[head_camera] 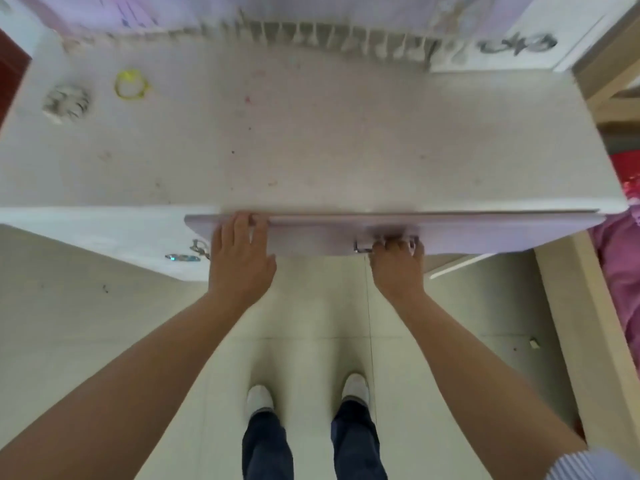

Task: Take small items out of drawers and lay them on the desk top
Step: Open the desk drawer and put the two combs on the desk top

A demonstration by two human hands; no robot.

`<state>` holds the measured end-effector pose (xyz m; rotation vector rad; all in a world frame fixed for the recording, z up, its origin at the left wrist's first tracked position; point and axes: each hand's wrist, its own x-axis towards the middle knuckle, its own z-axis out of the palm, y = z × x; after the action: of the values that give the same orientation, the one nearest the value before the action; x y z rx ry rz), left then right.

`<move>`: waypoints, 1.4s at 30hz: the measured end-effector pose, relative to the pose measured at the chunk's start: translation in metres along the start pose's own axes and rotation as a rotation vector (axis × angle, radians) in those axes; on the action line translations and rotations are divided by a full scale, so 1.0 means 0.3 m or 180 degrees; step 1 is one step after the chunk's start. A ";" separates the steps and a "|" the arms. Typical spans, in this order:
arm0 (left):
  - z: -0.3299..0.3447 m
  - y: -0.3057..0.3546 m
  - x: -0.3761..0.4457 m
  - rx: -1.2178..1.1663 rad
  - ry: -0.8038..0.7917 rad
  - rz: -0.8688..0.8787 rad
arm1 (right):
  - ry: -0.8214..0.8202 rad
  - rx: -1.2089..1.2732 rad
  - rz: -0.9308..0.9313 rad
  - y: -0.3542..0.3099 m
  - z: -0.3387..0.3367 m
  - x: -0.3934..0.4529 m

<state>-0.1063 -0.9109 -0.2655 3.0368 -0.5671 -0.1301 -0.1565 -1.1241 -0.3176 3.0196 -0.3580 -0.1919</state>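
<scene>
The left hand (242, 258) lies flat and spread against the pale lilac drawer front (467, 233), its fingertips hooked over the front's top edge near its left end, holding nothing else. The right hand (398, 263) is curled closed around the metal handle (363, 247) low on the drawer front, right of its middle. The drawer front runs long from left to right just under the near edge of the desk (311, 140); whether it stands slightly out from the desk is hard to tell. Both forearms reach forward and up from the bottom corners, bare, converging on the drawer front. Far beyond the drawer front, at the desk's back left, lie a yellow ring (131, 84) and, just left of it, a pale scrunchie (65, 103), apart from each other.
</scene>
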 end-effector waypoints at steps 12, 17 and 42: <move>0.062 0.036 -0.212 -0.0208 -0.0112 0.0574 | -0.0370 0.0436 0.0080 0.030 0.030 -0.330; 0.096 0.057 -0.232 0.0146 -0.0117 0.0576 | -0.1000 0.0485 -0.0186 0.032 0.015 -0.319; 0.317 0.237 0.206 0.0359 -0.1293 -0.0526 | -0.1193 -0.0371 -0.1610 0.139 0.092 0.091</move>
<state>-0.0830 -1.0027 -0.3602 3.1763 -0.3475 -0.7587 -0.1435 -1.1732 -0.3435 2.8816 0.3914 -0.7866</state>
